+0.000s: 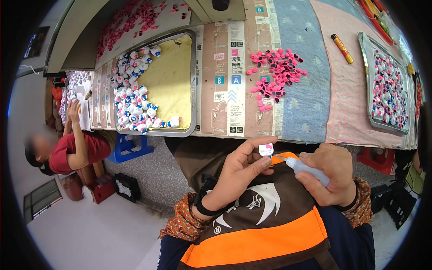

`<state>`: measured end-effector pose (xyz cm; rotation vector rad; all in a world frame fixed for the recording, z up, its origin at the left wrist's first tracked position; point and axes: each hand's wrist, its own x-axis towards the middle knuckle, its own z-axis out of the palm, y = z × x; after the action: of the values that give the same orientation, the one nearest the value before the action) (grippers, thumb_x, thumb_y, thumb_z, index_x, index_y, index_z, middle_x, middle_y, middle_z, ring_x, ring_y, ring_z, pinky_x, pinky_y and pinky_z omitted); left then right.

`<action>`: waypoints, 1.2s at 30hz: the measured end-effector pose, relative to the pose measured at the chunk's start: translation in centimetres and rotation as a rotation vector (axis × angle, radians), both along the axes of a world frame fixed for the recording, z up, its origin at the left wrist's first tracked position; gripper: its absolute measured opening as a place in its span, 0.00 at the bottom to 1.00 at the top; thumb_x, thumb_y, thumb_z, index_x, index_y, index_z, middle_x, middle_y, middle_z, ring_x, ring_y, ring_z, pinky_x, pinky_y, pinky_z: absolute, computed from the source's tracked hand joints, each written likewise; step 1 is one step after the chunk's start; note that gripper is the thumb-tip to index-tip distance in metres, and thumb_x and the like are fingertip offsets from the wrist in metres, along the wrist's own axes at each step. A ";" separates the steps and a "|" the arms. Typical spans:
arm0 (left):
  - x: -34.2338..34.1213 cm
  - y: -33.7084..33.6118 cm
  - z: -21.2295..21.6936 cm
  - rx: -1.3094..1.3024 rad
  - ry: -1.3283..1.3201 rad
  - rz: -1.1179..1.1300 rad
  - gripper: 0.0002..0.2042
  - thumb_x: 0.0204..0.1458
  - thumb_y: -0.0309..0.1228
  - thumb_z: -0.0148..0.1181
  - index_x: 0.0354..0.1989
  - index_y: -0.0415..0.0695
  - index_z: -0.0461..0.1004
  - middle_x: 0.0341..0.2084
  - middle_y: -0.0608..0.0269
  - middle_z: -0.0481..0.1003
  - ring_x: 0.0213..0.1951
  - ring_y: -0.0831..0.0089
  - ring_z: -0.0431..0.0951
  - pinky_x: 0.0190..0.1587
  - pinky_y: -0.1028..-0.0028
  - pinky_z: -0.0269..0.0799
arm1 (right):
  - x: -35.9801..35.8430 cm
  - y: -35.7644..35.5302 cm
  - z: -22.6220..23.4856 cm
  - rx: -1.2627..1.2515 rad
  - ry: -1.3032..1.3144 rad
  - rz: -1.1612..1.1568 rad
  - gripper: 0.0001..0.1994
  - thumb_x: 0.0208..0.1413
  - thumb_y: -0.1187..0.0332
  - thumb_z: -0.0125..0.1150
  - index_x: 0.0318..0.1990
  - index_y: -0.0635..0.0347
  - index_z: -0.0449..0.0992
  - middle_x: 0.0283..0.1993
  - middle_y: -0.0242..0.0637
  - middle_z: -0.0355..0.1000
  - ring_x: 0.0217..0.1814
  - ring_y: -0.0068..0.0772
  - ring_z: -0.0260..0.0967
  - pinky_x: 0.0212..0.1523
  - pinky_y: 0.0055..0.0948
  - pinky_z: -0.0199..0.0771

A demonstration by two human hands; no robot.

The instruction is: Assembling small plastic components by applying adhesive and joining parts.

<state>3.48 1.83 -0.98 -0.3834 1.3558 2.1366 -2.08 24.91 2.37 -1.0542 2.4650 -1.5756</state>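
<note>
Between the thumb and fingers of my left hand (234, 173) is a small white cat-head figurine (266, 150) with a pink bow and a bit of blue below the head. My right hand (332, 173) is closed around a translucent white squeeze bottle (309, 170) with a thin needle tip. That tip points left and reaches the lower right side of the figurine; whether it touches cannot be made out. Both hands are over my lap, just in front of the table edge. Straight ahead on the table lies a loose heap of small pink pieces (283, 69) with dark parts.
At left a metal tray (194, 81) with a yellow lining holds many white-and-blue figurines (135, 105). Another tray (366, 76) at right is full of figurines with pink. A yellow-and-red tube (342, 48) lies between. Far left, a person in red (72, 150) sits near a blue stool (130, 146).
</note>
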 end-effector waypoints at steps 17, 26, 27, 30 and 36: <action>0.1 -0.2 0.1 0.080 -0.080 0.017 0.21 0.62 0.23 0.54 0.65 0.39 0.64 0.42 0.65 0.72 0.40 0.81 0.75 0.49 0.72 0.79 | -5.7 2.5 -1.7 -0.469 -0.583 -0.501 0.21 0.57 0.71 0.64 0.56 0.67 0.68 0.46 0.35 0.73 0.45 0.22 0.71 0.46 0.23 0.71; 0.6 0.0 0.0 -0.168 0.090 -0.019 0.21 0.61 0.21 0.56 0.63 0.37 0.65 0.53 0.62 0.70 0.44 0.82 0.73 0.50 0.75 0.78 | -9.8 4.2 -4.0 -0.269 -0.507 -0.499 0.21 0.57 0.77 0.59 0.58 0.65 0.68 0.52 0.39 0.74 0.52 0.26 0.72 0.56 0.27 0.71; 0.6 0.1 0.0 -0.167 0.090 -0.022 0.21 0.61 0.21 0.56 0.63 0.37 0.65 0.53 0.62 0.70 0.44 0.82 0.73 0.50 0.75 0.78 | -10.0 4.3 -4.3 -0.269 -0.507 -0.503 0.21 0.57 0.77 0.59 0.58 0.65 0.68 0.52 0.39 0.74 0.52 0.26 0.72 0.56 0.27 0.71; 0.6 0.4 -0.2 -0.159 0.101 0.026 0.20 0.61 0.22 0.57 0.62 0.40 0.67 0.39 0.67 0.71 0.39 0.84 0.74 0.44 0.83 0.73 | -10.1 4.9 -5.0 -0.196 -0.495 -0.483 0.21 0.56 0.77 0.58 0.58 0.63 0.68 0.52 0.38 0.74 0.52 0.25 0.72 0.56 0.26 0.71; 0.3 -0.2 -0.4 -0.079 0.054 0.038 0.20 0.62 0.21 0.54 0.63 0.38 0.65 0.48 0.65 0.70 0.45 0.81 0.73 0.50 0.73 0.78 | -8.9 4.1 -4.0 -0.091 -0.348 -0.511 0.22 0.55 0.76 0.59 0.59 0.64 0.68 0.55 0.41 0.70 0.56 0.29 0.69 0.59 0.31 0.68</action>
<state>3.79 1.63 -1.36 -0.3884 1.4781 2.1427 -11.00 28.98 -1.65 -0.1174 2.5441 -1.8109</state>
